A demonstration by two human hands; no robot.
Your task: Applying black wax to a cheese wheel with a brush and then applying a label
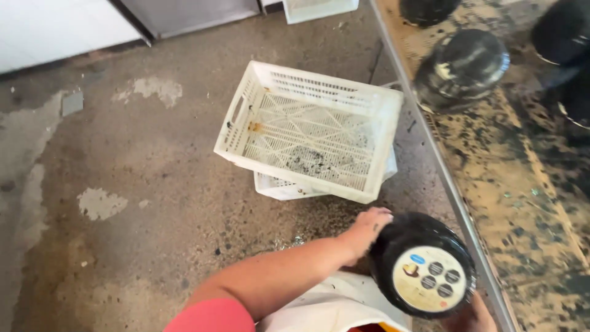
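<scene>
A round black cheese wheel [424, 261] with a pale round label on its face is held on its edge between both of my hands, low at the right. My left hand [367, 229] presses on its upper left side. My right hand [473, 315] supports it from below, mostly cut off by the frame's edge. An empty white plastic crate [246, 123] lies tilted on top of a second white crate [276, 186] on the concrete floor just beyond the wheel.
A metal-edged work table [510, 184] with a stained, spattered top runs along the right. Several more black cheese wheels [462, 67] sit on it at the far end. A white apron [332, 307] is below my arm. The floor [123, 184] is patchy concrete.
</scene>
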